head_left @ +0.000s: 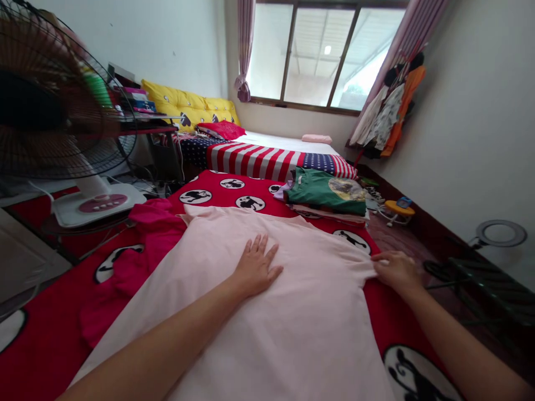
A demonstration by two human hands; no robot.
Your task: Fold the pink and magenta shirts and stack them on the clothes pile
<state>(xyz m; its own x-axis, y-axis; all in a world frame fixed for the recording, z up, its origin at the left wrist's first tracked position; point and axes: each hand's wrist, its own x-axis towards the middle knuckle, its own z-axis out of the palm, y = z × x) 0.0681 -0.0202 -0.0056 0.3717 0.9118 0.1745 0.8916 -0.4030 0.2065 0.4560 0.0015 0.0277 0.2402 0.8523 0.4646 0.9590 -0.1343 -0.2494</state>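
Pale pink T-shirt [267,328] lies spread flat at 12 o'clock on a red bedspread [44,356] printed with black cartoon figures, collar toward 11, body running back toward the wearer.

Risks: the cloth is thin and lies on a printed cover that may let it slide. Pressure from the left hand could drag a crease across the chest, and any pull at the sleeve could skew the shirt off square. A magenta garment [137,262] bunched at 10 o'clock touches the shirt's edge and could get caught up in it. The folded green T-shirt [328,192] at 12 to 1 o'clock, on a small stack, sits near enough that a wide sweep of the sleeve could knock it askew.

Left hand [256,266]: palm down on the shirt's upper middle, fingers spread, not closed on anything; forearm [146,348] lies low across the shirt from 7 o'clock.

Right hand [397,272]: at 2 o'clock on the sleeve end, fingers curled over the cloth, thumb hidden; cannot tell whether it pinches or only rests. Forearm [463,345] comes in from 4 o'clock.
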